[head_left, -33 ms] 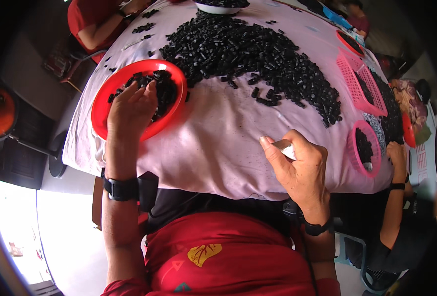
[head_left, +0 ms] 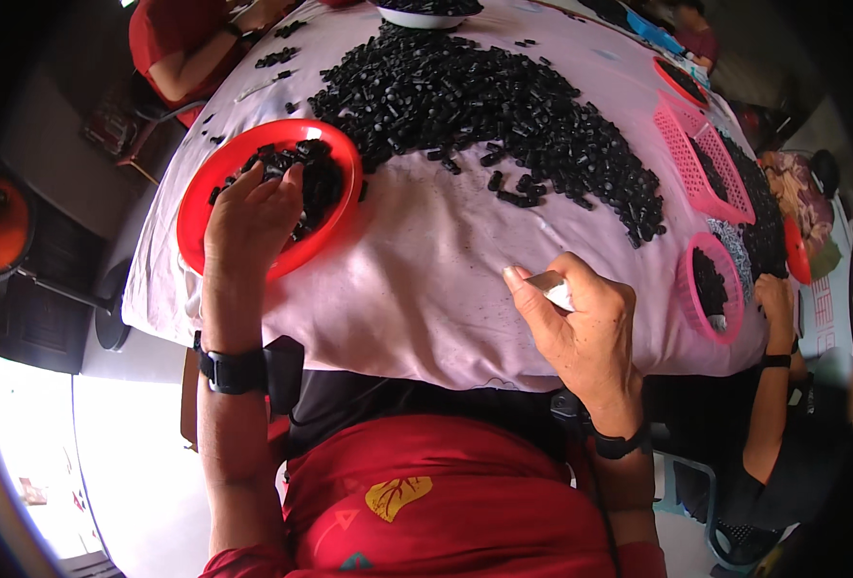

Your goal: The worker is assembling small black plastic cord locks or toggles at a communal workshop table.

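My left hand [head_left: 251, 217] reaches over a round red plastic tray [head_left: 191, 217] at the left of the table. Its fingers are apart and touch the short black pieces [head_left: 322, 183] heaped inside; the fingertips are partly hidden among them. Over the table's near edge, right of the middle, my right hand [head_left: 586, 323] is closed. Between its thumb and bent fingers sits a small white object with a flat grey face [head_left: 558, 292], mostly hidden by the hand.
A wide pile of black pieces [head_left: 465, 106] covers the far middle of the pink tablecloth [head_left: 426, 260]. A white bowl [head_left: 426, 18] stands behind it. At right are a pink rectangular basket [head_left: 701, 169], a round pink basket [head_left: 689, 303] and another person's hand [head_left: 775, 303]. A red-sleeved person [head_left: 181, 43] sits far left.
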The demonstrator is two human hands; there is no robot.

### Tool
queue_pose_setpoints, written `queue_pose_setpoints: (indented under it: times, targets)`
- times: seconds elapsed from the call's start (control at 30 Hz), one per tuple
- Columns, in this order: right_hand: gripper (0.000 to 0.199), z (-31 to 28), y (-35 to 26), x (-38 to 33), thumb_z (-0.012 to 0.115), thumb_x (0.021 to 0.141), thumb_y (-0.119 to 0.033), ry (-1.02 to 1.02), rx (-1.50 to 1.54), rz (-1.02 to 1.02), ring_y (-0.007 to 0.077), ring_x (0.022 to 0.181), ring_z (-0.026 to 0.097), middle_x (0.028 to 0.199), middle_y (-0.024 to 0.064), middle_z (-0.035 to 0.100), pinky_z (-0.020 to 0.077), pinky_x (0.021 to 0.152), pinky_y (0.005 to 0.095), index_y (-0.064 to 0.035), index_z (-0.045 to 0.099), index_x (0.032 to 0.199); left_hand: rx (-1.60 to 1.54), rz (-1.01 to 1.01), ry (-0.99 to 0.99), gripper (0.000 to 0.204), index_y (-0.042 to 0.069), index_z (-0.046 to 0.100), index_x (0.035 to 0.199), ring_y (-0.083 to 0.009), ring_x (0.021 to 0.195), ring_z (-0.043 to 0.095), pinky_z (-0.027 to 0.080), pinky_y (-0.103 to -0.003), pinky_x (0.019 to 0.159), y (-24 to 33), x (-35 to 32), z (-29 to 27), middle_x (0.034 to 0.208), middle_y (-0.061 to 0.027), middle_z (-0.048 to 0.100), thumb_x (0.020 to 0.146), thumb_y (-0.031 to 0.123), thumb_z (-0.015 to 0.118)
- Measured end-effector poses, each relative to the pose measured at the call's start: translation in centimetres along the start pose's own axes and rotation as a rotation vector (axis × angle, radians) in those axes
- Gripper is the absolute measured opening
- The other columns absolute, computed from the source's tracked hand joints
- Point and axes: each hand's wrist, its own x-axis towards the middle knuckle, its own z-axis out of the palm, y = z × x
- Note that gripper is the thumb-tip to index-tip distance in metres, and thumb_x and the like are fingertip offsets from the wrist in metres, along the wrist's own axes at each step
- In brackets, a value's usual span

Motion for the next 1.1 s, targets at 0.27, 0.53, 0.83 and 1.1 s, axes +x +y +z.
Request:
queue_pose_setpoints:
  times: [0.27,0.53,0.83,1.1]
  targets:
    - [0.021,-0.3,0.6,0.1,0.071,0.082,-0.02,-0.017,0.046,0.016,0.0263,0.055,0.065,0.064,0.0111,0.064,0.0467,0.048,0.0327,-0.0023,0.058,0.08,-0.611,-0.205,-0.317,0.032,-0.001,0.041,0.129,-0.0322,0.119,0.048,0.04,-0.032,0.101,4.1,4.2,-5.1,0.127,-0.0217,0.049,0.1,0.012,0.038]
    - [0.02,-1.0,0.8,0.4,0.072,0.08,-0.015,0.14,0.076,0.109,0.0177,0.049,0.062,0.06,0.0092,0.062,0.0436,0.044,0.0284,-0.0014,0.059,0.076,1.018,0.331,-0.468,0.046,0.002,0.046,0.13,-0.0236,0.095,0.059,0.047,-0.037,0.082,-4.7,1.9,7.2,0.115,-0.0132,0.058,0.09,0.019,0.059]
    - [0.021,-1.6,1.4,0.7,0.073,0.082,-0.011,0.234,0.152,0.132,0.0041,0.044,0.05,0.052,0.0031,0.056,0.0375,0.042,0.0231,-0.0013,0.057,0.072,2.159,0.735,-0.053,0.072,0.026,0.044,0.138,-0.0416,0.132,0.032,0.029,-0.057,0.104,-13.8,12.1,10.1,0.146,-0.0172,0.032,0.077,0.058,0.064]
    - [0.02,-1.3,2.4,1.1,0.074,0.081,-0.011,0.23,0.156,0.149,0.0044,0.044,0.049,0.052,0.0037,0.056,0.0367,0.041,0.0234,-0.0011,0.058,0.073,2.389,0.663,-0.159,0.063,0.028,0.053,0.13,-0.0383,0.123,0.037,0.032,-0.062,0.096,-15.1,10.9,9.6,0.131,-0.011,0.042,0.077,0.06,0.063]
